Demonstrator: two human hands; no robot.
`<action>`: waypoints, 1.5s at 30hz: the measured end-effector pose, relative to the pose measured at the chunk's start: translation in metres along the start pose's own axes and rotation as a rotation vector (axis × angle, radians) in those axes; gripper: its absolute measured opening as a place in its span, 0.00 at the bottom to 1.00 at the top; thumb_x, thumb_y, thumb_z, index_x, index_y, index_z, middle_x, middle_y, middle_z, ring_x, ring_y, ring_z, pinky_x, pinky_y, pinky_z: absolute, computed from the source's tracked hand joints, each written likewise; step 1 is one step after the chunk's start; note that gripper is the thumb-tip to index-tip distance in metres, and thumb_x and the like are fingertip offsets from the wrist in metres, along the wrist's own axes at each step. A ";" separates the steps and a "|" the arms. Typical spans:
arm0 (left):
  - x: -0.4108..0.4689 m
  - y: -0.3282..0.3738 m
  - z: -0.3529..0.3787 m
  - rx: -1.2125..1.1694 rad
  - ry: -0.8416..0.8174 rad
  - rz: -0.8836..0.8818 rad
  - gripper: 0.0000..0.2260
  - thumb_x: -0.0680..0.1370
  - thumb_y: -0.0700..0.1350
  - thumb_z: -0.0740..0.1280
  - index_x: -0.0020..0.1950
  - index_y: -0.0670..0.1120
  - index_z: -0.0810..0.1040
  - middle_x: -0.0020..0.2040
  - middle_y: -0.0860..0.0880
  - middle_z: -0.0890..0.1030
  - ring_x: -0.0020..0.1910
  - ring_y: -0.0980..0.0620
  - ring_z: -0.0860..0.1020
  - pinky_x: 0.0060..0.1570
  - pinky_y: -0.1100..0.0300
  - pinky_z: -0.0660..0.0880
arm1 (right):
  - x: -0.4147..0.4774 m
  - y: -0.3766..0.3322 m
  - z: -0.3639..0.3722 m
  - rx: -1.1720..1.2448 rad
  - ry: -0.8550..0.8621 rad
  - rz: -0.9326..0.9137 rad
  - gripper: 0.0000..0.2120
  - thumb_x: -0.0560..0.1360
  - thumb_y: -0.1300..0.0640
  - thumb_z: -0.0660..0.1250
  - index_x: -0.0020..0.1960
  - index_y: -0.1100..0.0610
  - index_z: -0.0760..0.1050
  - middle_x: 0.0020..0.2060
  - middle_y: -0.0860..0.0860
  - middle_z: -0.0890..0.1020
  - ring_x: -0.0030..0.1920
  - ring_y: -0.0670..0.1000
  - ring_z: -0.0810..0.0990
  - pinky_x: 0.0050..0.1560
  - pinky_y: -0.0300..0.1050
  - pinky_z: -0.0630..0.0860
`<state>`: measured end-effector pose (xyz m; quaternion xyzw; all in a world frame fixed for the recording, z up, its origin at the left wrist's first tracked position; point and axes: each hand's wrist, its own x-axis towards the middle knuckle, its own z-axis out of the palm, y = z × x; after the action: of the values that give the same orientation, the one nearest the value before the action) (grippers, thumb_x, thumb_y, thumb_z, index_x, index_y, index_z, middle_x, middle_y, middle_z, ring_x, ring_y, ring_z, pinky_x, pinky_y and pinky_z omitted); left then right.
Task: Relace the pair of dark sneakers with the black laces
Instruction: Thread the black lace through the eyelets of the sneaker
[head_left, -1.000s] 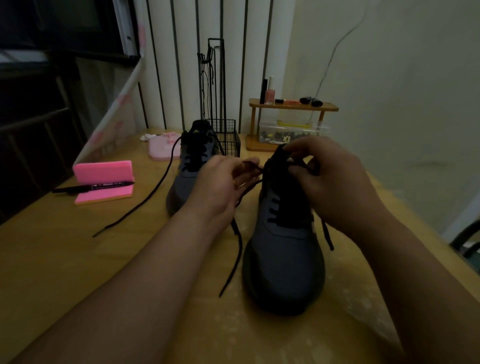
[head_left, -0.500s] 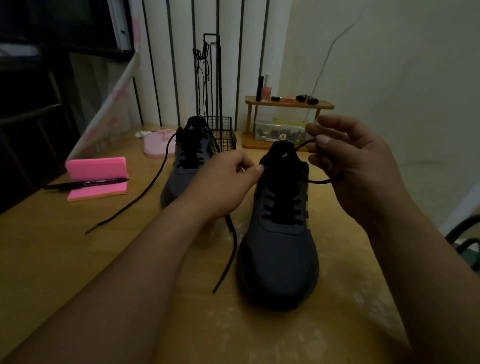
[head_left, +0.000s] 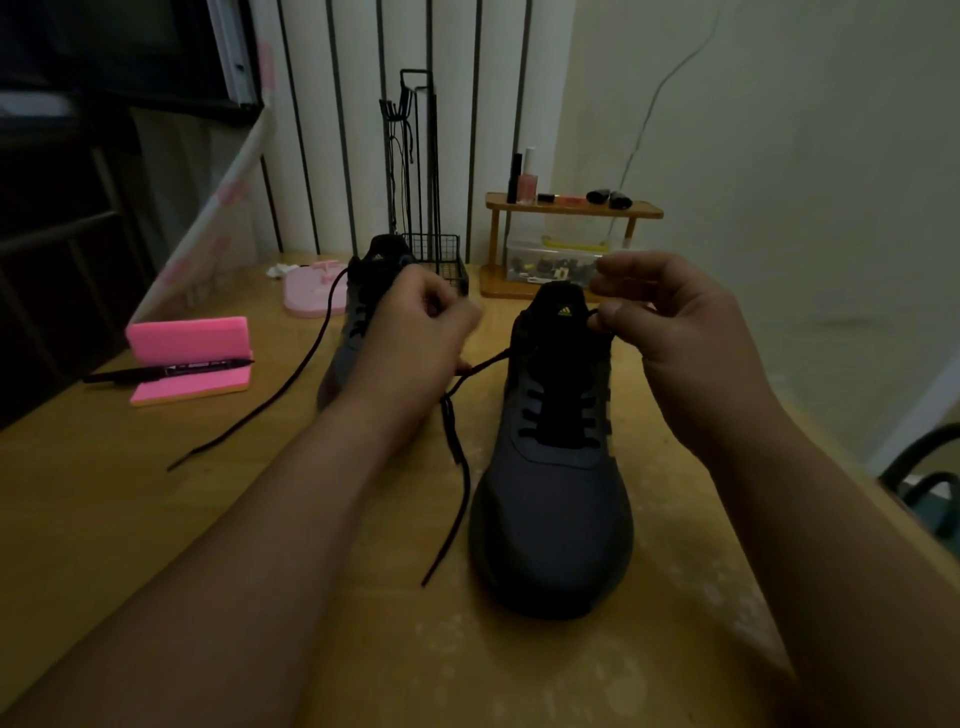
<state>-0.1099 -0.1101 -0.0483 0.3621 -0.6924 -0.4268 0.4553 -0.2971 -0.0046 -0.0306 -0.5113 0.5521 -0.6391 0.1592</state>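
On the tabletop (head_left: 156, 519) stand two sneakers, near sneaker (head_left: 550, 493) and far sneaker (head_left: 353, 332), with two laces: far lace (head_left: 270, 406) lying loose, near lace (head_left: 451, 431) clamped in the left hand (head_left: 415, 338) fingers, now pulled leftward, its other end pinched by the right hand (head_left: 670, 322).

Left hand (head_left: 415, 332) and right hand (head_left: 670, 322) aloft, fingers (curled) in a pinch on the black lace (head_left: 457, 467)

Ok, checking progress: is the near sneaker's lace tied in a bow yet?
No, one end of the lace trails loose on the table while the right hand pinches the other.
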 end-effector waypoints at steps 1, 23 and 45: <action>-0.001 -0.002 0.002 0.193 -0.048 0.066 0.06 0.83 0.51 0.67 0.57 0.51 0.75 0.46 0.53 0.75 0.43 0.57 0.75 0.37 0.63 0.74 | 0.000 0.000 0.001 -0.019 -0.011 -0.014 0.16 0.80 0.69 0.67 0.61 0.52 0.79 0.55 0.48 0.84 0.55 0.46 0.84 0.59 0.45 0.82; -0.008 -0.008 0.005 0.920 0.023 0.218 0.09 0.81 0.56 0.66 0.43 0.56 0.74 0.53 0.54 0.75 0.62 0.48 0.71 0.65 0.45 0.63 | 0.005 0.023 0.002 -0.498 -0.020 0.059 0.11 0.83 0.51 0.62 0.62 0.49 0.79 0.55 0.45 0.82 0.54 0.46 0.81 0.45 0.41 0.77; -0.003 0.005 -0.011 0.503 -0.084 0.170 0.10 0.79 0.43 0.71 0.54 0.56 0.74 0.49 0.54 0.75 0.49 0.50 0.77 0.50 0.49 0.79 | -0.017 -0.010 0.019 -0.855 -0.312 -0.376 0.14 0.77 0.45 0.71 0.62 0.42 0.79 0.53 0.44 0.71 0.53 0.45 0.71 0.52 0.42 0.74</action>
<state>-0.0989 -0.1083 -0.0421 0.3862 -0.8229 -0.2161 0.3563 -0.2704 0.0015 -0.0329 -0.7113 0.6326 -0.2888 -0.1026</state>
